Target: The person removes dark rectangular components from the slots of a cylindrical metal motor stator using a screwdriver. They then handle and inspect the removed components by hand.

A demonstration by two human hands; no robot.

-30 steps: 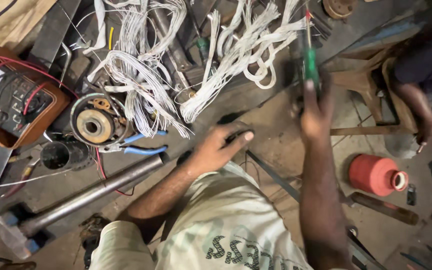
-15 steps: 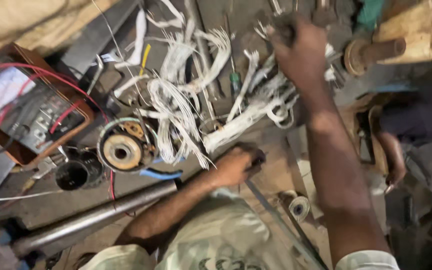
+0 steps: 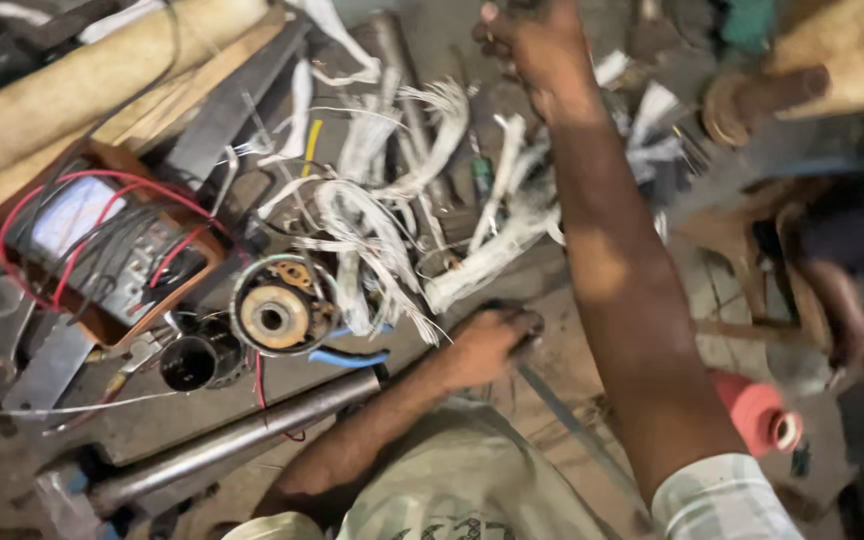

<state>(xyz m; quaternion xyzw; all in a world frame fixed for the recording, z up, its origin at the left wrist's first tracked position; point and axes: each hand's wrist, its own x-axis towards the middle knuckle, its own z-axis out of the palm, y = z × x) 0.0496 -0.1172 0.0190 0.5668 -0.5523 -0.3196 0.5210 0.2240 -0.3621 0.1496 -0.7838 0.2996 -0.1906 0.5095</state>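
My right hand (image 3: 537, 45) is stretched far out over a tangle of white wire bundles (image 3: 392, 220). Its fingers are curled, and blur hides whether they hold anything. My left hand (image 3: 487, 340) rests low on the floor by my beige shirt (image 3: 452, 480), fingers closed over a dark handle-like object (image 3: 530, 322). A flat metal strip (image 3: 572, 425) runs away from that object. A green-handled tool (image 3: 480, 175) lies among the wires.
A round motor part with copper windings (image 3: 274, 315), a black cylinder (image 3: 190, 362) and blue-handled pliers (image 3: 347, 357) lie left of my left hand. Farther left are a meter in a brown case with red leads (image 3: 102, 245) and a steel pipe (image 3: 232, 440). A red spool (image 3: 757, 410) sits right.
My right hand has reached farther out over the wires, and the green screwdriver it held is no longer seen in it. My left hand has closed on the dark object. The view has shifted.
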